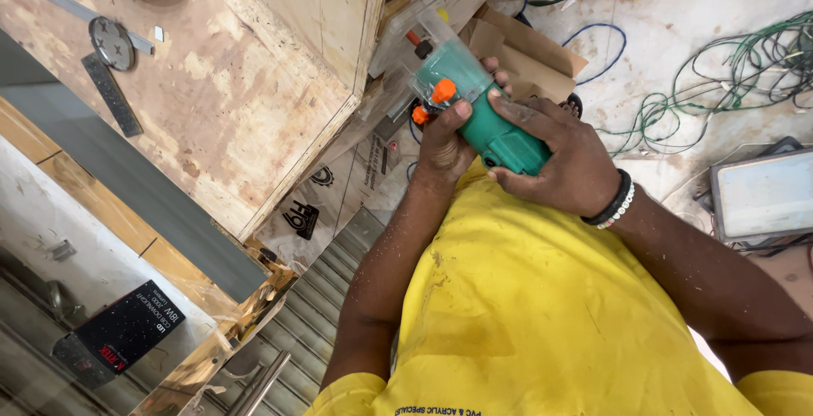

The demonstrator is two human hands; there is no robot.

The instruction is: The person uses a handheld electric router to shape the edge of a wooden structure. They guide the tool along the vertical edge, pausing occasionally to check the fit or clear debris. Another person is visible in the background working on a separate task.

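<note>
Plywood top [254,86], black label [127,331] at lower left

Both arms are bent at the elbow and come together in front of the chest, the forearms bare and speckled with pale dust. The left hand [442,141] is closed in a grip, its knuckles turned toward the camera and its thumb pressed flat on top, pointing to the right. The right hand [555,158] is wrapped around from the other side with fingers curled and the thumb stretched along the upper edge, so that the fingertips of the two hands nearly meet; its wrist, which carries a dark band and a beaded band, is slightly bent.
</note>
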